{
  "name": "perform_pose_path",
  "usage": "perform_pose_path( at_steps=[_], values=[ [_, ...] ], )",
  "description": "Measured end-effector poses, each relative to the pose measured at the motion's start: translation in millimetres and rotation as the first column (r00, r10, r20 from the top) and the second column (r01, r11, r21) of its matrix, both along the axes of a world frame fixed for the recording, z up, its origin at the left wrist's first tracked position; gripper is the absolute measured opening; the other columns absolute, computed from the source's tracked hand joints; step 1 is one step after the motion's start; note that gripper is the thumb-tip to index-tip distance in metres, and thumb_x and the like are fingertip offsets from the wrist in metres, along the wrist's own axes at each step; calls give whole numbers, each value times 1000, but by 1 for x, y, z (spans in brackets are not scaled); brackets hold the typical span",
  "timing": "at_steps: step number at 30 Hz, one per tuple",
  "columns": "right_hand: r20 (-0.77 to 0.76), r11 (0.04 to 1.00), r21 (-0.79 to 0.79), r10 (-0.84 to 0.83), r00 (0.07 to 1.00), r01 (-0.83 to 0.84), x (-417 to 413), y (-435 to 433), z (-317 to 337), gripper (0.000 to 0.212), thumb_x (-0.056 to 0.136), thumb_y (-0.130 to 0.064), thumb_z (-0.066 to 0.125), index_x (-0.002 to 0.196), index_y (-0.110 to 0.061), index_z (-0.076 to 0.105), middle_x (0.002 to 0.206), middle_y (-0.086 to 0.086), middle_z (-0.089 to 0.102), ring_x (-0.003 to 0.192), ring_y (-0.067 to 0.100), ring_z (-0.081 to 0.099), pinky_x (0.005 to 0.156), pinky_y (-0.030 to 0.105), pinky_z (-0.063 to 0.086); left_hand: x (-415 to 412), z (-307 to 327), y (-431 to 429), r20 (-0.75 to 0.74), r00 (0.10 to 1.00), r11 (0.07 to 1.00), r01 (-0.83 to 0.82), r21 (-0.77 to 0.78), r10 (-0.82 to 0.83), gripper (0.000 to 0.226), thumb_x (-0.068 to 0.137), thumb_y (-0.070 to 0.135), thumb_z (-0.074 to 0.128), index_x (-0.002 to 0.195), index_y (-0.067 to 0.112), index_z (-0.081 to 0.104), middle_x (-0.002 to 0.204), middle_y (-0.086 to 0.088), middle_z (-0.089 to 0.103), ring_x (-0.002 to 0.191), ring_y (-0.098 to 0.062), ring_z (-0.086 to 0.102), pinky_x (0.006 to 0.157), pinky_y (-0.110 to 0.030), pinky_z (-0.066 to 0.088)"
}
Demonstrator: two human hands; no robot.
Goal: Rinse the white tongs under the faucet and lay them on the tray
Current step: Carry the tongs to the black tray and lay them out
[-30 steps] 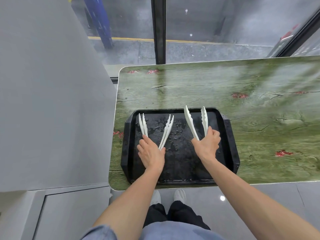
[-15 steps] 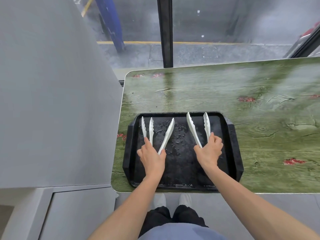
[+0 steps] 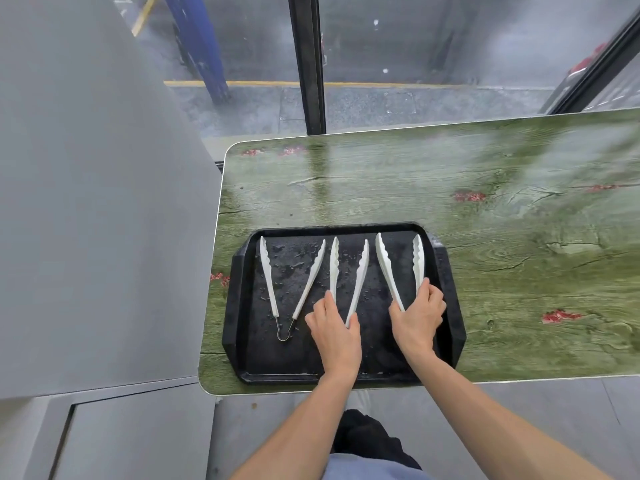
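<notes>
Head view: a black tray [image 3: 242, 306] sits at the near left corner of a green wood-grain table [image 3: 519, 237], its surface beaded with water drops. Three white tongs lie on the tray, tips pointing toward 12 o'clock. The left tongs [image 3: 268, 271] lie free at the tray's 9 o'clock side, arms spread in a V, the wire hinge loop at the 6 o'clock end, no hand touching them. The middle tongs [image 3: 360, 271] lie at the tray's centre; the left hand [image 3: 334, 336] rests palm-down over their hinge end, thumb against one arm and a finger against the other, fingers loosely closed on the two arms. The right tongs [image 3: 386, 268] lie at the tray's 3 o'clock side; the right hand [image 3: 417, 317] covers their hinge end, fingers curled around both arms. The two hands are apart, side by side, each on its own tongs. The middle and right tongs' hinges are hidden under the hands. A grey panel [image 3: 86, 202] stands at 9 o'clock from the table.
</notes>
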State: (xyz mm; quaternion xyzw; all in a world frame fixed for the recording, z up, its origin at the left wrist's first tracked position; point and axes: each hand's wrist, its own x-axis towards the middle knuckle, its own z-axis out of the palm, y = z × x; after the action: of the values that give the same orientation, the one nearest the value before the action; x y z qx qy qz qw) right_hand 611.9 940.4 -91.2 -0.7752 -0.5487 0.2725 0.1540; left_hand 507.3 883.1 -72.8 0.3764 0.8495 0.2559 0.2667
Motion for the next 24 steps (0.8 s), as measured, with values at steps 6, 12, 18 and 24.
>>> perform_pose_path(
  at_steps=[6, 12, 18, 24],
  values=[
    [30, 1000, -20, 18, 999, -17, 0, -9, -8, 84, 82, -24, 69, 146, -1, 19, 136, 17, 34, 120, 32, 33, 99, 43, 34, -2, -16, 4, -26, 998, 993, -60, -103, 58, 68, 85, 30, 67, 141, 11, 34, 130, -7, 42, 113, -22, 35, 95, -32, 40],
    [47, 998, -2, 60, 997, -60, -7, -7, -10, 87, 81, -26, 72, 146, -4, 19, 132, 18, 34, 116, 30, 34, 98, 40, 34, -3, -19, 16, -47, 991, 975, -132, -178, 125, 77, 81, 35, 71, 140, 9, 30, 121, -9, 41, 108, -24, 37, 91, -36, 47],
    [71, 995, -29, 93, 993, -91, -6, -4, -11, 86, 82, -24, 70, 147, -4, 16, 133, 17, 34, 117, 29, 33, 99, 39, 35, 2, -19, 22, -11, 987, 967, -161, -197, 162, 84, 80, 38, 72, 143, 8, 25, 120, -10, 39, 105, -23, 38, 86, -33, 46],
    [86, 987, -46, 156, 984, -153, -1, -4, -12, 82, 85, -21, 67, 148, -7, 15, 135, 15, 34, 119, 28, 34, 98, 39, 36, -5, -17, 25, 8, 987, 970, -155, -186, 160, 86, 80, 40, 71, 144, 7, 23, 119, -11, 39, 106, -25, 40, 87, -35, 45]
  ],
)
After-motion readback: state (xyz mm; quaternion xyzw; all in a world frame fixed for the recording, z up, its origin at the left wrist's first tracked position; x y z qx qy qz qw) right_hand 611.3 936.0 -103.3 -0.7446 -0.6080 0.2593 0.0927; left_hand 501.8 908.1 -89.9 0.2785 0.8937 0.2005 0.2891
